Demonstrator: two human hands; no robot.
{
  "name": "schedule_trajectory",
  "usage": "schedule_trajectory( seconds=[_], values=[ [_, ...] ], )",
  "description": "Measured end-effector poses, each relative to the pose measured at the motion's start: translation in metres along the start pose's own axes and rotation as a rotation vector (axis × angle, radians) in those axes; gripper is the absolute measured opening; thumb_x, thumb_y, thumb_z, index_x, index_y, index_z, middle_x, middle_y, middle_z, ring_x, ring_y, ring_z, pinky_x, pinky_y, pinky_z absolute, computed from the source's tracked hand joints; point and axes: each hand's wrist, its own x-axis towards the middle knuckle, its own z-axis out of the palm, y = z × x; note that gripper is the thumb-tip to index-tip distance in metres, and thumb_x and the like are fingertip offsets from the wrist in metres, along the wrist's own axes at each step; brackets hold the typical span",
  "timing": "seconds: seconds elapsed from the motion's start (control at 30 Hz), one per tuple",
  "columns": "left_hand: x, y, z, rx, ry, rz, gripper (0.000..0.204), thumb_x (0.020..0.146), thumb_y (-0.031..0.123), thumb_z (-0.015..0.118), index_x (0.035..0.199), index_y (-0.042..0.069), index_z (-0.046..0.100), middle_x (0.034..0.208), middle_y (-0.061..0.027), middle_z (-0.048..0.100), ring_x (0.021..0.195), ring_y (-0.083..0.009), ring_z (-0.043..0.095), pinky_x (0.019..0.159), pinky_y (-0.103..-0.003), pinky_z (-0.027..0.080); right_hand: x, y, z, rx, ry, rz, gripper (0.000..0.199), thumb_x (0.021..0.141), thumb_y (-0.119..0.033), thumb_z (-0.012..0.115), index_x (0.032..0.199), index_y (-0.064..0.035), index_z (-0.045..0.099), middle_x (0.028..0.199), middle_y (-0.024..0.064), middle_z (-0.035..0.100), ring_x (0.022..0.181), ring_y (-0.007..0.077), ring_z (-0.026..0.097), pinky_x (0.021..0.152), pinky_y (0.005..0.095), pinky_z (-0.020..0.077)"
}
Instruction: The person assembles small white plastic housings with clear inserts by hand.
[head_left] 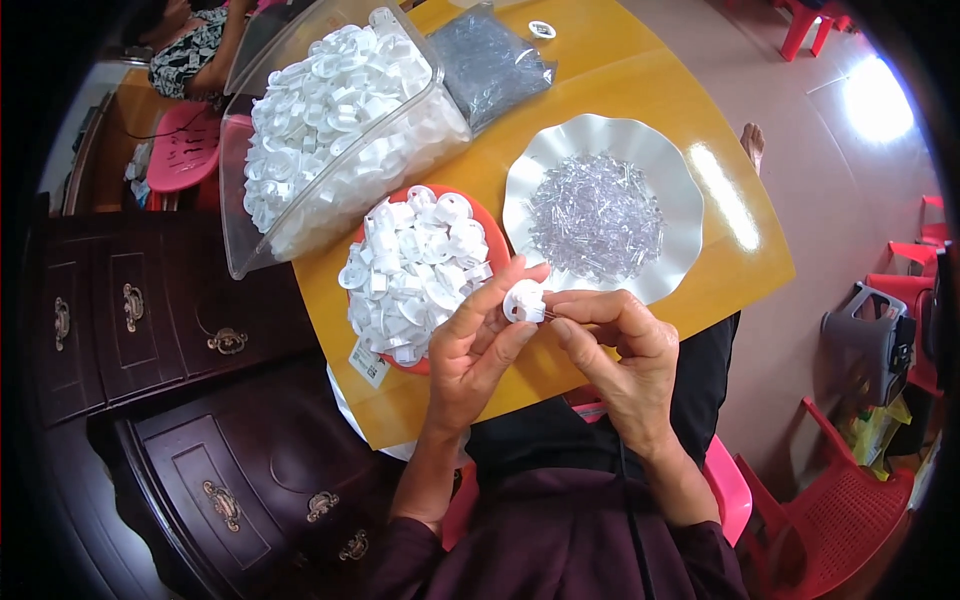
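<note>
My left hand (468,362) pinches a small white plastic part (524,301) with a round flange, between thumb and fingertips. Right beside it, my right hand (632,368) has thumb and forefinger closed on a thin clear pin (549,314), whose tip meets the side of the white part. How deep the pin sits in it I cannot tell. To the left of my hands, a heap of similar white plastic parts (415,270) fills a red dish (492,232). Beyond my right hand, a white wavy-edged plate (683,240) bears a pile of clear pins (598,215).
A large clear bin (236,225) full of white parts stands at the table's far left. Near it lie a grey plastic bag (490,65) and a single white part (541,30). Dark wooden drawers (190,330) flank the yellow table (745,255); a red chair (850,510) stands right.
</note>
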Motion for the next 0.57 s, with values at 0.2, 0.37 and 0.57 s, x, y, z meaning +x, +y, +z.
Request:
schedule_trajectory(
  seconds=[0.2,0.37,0.57],
  values=[
    [0.0032,0.0012,0.0018,-0.053,0.013,-0.014,0.047,0.094,-0.006,0.06,0.138,-0.004,0.043,0.138,-0.0245,0.053,0.125,-0.0233,0.055,0.106,-0.034,0.045,0.0016,-0.0033,-0.0021,-0.018,-0.001,-0.008,0.012,0.086,0.0,0.073,0.096,0.0032,0.067,0.1,0.0119,0.074,0.084,0.0128,0.071,0.075,0.026,0.0595],
    [0.0047,0.002,0.0031,-0.071,0.003,-0.003,0.043,0.094,-0.006,0.06,0.135,-0.005,0.045,0.138,-0.0245,0.052,0.125,-0.0236,0.055,0.107,-0.035,0.044,0.0014,-0.0025,-0.0025,-0.03,-0.001,-0.031,0.012,0.086,0.0,0.073,0.095,0.0026,0.067,0.1,0.0124,0.074,0.086,0.0135,0.071,0.074,0.0266,0.0598],
    [0.0024,-0.0004,0.002,-0.029,-0.02,0.027,0.043,0.094,-0.005,0.06,0.135,-0.004,0.045,0.14,-0.0245,0.051,0.128,-0.0248,0.052,0.107,-0.036,0.044,-0.0001,-0.0018,-0.0034,-0.039,-0.014,-0.029,0.011,0.086,-0.001,0.073,0.095,0.0007,0.068,0.102,0.0121,0.074,0.087,0.0154,0.072,0.073,0.0267,0.0601]
  ],
)
